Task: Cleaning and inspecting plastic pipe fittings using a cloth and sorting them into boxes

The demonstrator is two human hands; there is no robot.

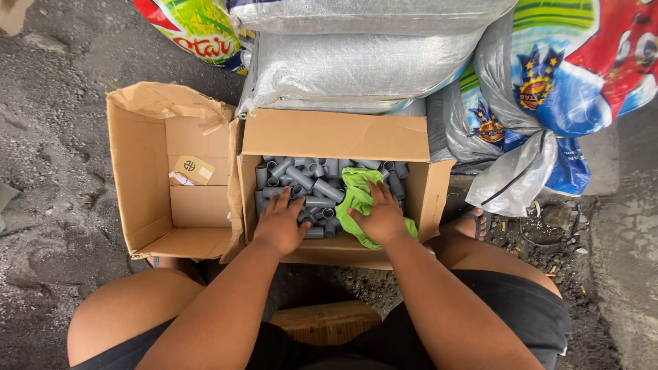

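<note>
— Where are the hands?
— The left hand (281, 226) digs, fingers curled, among short grey plastic pipe pieces (308, 188) in the open cardboard box (336, 136).
— The right?
— The right hand (378, 216) presses flat on a crumpled green cloth (354, 192) there.

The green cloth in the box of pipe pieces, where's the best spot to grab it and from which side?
Probably the bunched upper part of the green cloth, pinched from above: it lies loose over the grey pipe pieces, while the right hand covers its lower part.

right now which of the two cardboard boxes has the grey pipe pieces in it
The right-hand box, the one both hands reach into; it also holds a green cloth. The left box holds only a small tag and scraps.
</note>
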